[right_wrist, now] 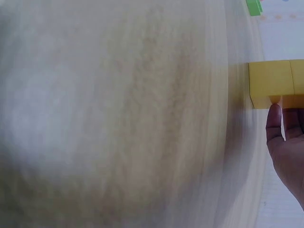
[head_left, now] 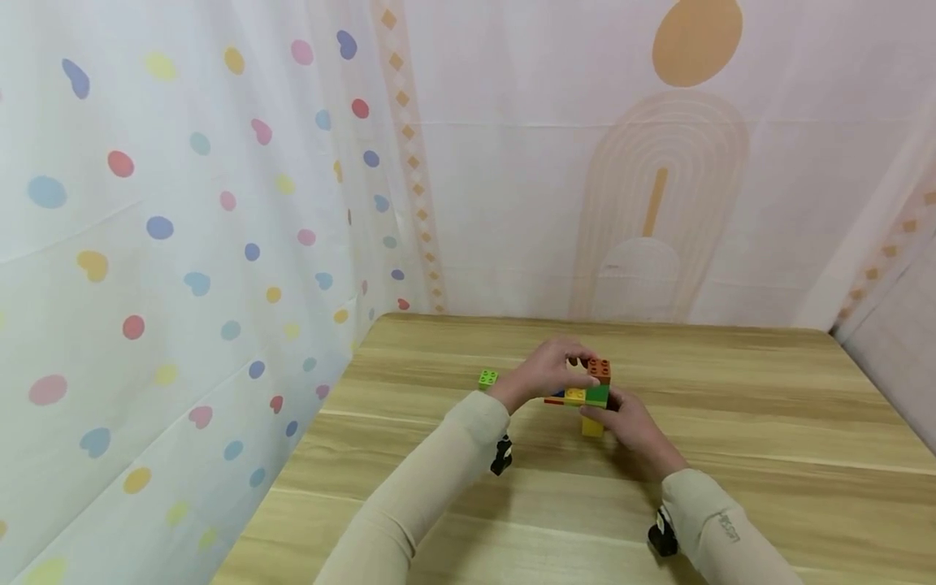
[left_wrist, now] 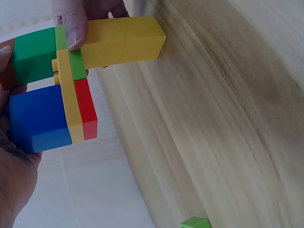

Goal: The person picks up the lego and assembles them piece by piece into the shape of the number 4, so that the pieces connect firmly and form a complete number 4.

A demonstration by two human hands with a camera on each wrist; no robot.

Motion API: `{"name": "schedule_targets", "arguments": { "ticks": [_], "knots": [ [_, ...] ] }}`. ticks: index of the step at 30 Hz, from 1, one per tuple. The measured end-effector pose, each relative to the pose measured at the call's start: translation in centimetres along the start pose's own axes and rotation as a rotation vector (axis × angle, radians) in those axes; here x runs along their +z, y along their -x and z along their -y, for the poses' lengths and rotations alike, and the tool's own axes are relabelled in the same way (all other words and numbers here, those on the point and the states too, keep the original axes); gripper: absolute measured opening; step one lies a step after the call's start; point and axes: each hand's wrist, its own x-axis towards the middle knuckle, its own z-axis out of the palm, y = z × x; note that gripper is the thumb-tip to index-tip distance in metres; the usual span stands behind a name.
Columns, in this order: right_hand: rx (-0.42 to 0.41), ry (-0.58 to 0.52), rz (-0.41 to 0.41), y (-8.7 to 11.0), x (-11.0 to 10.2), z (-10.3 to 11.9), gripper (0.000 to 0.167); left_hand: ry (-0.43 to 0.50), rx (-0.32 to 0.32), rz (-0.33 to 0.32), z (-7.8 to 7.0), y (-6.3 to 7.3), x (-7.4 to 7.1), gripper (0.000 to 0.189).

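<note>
A toy brick structure stands upright between both hands. Its yellow column [left_wrist: 123,40] is at the bottom, with light green, yellow and red plates above. A green brick [head_left: 596,396] and a blue brick [left_wrist: 40,116] rise from the plates. The left hand [head_left: 544,375] pinches the reddish-brown brick [head_left: 599,370] on top of the green one. Around the column is the right hand [head_left: 634,426], its thumb pressed at the light green plate [left_wrist: 77,64]. In the right wrist view, its fingers [right_wrist: 274,121] touch the column's side.
A loose light green brick [head_left: 488,378] lies on the wooden table [head_left: 746,422], left of the structure. Patterned curtains [head_left: 512,203] hang behind the table and along its left side.
</note>
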Motion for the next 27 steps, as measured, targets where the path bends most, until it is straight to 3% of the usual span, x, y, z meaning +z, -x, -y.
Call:
{"name": "schedule_targets", "arguments": {
  "ticks": [9,21,27],
  "knots": [
    [0.036,-0.021,0.019,0.5,-1.2,0.3,0.063,0.024,0.008,-0.003,0.1,0.2,-0.1,0.034],
    [-0.033,-0.187,0.001,0.5,-3.1,1.5,0.064,0.027,-0.04,-0.003,0.2,0.4,-0.1,0.036],
    [-0.034,-0.147,-0.01,0.4,-3.1,1.8,0.062,0.026,-0.044,0.003,0.1,0.3,-0.1,0.036]
  ]
}}
